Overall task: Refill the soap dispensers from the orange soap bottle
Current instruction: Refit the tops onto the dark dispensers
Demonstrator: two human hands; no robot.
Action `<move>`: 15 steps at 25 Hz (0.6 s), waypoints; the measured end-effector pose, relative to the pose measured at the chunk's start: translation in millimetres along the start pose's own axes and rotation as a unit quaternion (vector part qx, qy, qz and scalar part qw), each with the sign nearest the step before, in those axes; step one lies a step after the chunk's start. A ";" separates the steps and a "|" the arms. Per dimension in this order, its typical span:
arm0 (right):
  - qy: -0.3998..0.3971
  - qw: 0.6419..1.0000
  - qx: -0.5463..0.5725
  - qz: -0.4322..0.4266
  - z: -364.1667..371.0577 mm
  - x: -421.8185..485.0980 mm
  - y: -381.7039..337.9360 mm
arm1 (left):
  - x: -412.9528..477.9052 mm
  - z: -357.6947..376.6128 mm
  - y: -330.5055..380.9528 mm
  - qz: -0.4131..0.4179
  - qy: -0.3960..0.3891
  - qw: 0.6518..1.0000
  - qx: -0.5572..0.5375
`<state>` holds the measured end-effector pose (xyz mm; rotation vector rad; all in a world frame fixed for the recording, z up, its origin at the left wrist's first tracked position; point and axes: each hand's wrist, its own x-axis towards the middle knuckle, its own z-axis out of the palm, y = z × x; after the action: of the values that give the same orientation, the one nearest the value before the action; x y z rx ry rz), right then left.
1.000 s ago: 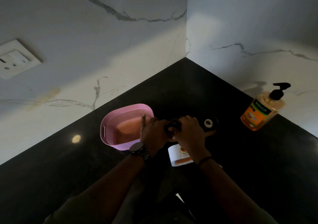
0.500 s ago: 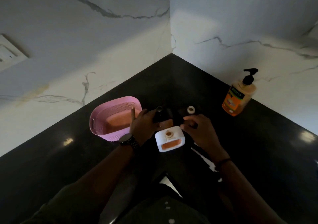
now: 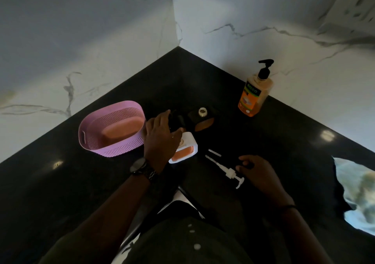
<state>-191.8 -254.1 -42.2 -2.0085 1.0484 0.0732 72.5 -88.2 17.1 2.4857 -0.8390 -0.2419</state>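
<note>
Your left hand grips something dark above the white dispenser; your right hand, loosely curled, touches the white pump, perhaps pinching it. The orange soap bottle stands against the wall.

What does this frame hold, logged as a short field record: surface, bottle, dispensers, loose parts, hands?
surface: black countertop in a marble-walled corner
orange soap bottle: upright by the right wall, black pump on, untouched
white dispenser: pump off, orange soap visible inside
black dispenser: neck open, no pump
white pump: lying flat on the counter
pink basket: left of the dispensers, orange item inside
left hand: on a dark object, over the white dispenser
right hand: resting beside the white pump
</note>
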 end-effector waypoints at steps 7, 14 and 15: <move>-0.015 0.989 -0.146 -0.001 13.0 22.5 -17.3 | 9.3 3.2 -1.1 0.048 0.012 0.999 0.011; 0.045 0.996 0.071 -0.013 -18.7 17.2 -48.0 | 44.9 -7.7 46.4 0.152 -0.079 0.969 0.180; 0.081 0.991 0.105 -0.026 -29.6 17.2 -61.3 | 52.5 -8.3 53.3 0.156 -0.116 0.961 0.195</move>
<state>-147.1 -268.3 10.0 -1.8711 1.0572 -0.2226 89.2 -153.2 51.1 2.6588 -1.4853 -0.2815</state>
